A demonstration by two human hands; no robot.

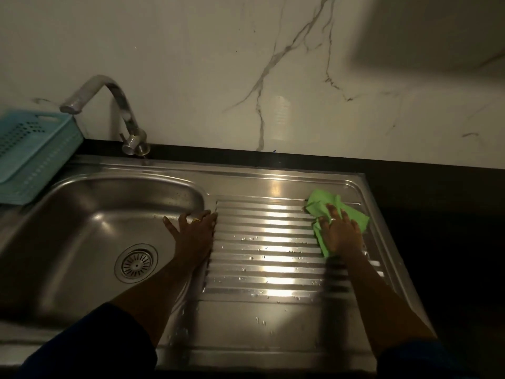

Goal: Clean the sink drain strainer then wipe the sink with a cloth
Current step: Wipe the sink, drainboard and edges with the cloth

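A steel sink (90,187) fills the lower view, with a bowl on the left and a ribbed drainboard (262,242) on the right. The round drain strainer (136,263) sits in the bowl's floor. My right hand (340,232) presses flat on a green cloth (323,202) at the far right of the drainboard. My left hand (192,228) rests with fingers spread on the rim between bowl and drainboard, holding nothing. Water drops dot the ribs.
A curved metal tap (123,110) stands behind the bowl. A turquoise perforated basket (32,154) sits at the left edge beside the sink. A marble wall rises behind, and a dark counter (437,192) borders the sink on the right.
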